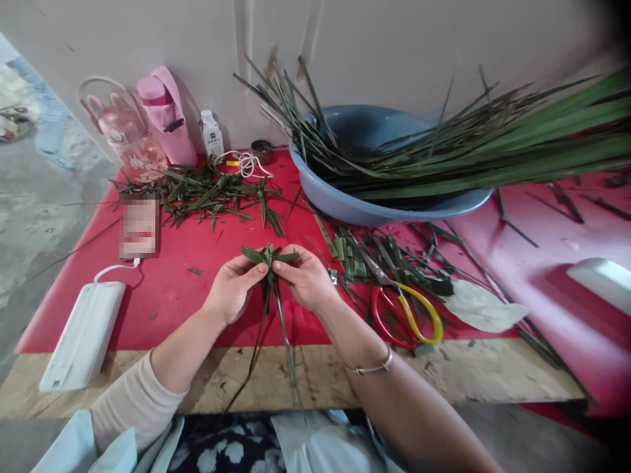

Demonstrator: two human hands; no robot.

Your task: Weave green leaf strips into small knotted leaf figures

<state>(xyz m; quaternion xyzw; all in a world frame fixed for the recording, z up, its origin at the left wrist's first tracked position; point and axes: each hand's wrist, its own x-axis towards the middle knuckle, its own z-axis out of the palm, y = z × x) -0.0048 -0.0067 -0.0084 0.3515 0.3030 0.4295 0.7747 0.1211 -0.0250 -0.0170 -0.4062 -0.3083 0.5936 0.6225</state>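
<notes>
Both hands meet over the red table covering (187,289) near its front edge. My left hand (233,288) and my right hand (306,278) pinch a small woven piece of green leaf strips (269,255) between their fingertips. Long loose strip ends (280,322) hang down from it toward my lap. My right wrist wears a thin silver bracelet (374,366).
Red-and-yellow scissors (404,312) lie right of my right hand among cut leaf scraps (365,253). A blue basin (379,164) holds long green leaves behind. Leaf trimmings (207,190), a pink bottle (165,118), a clear pink jug (125,135), a white power bank (83,335) and a phone (139,226) sit left.
</notes>
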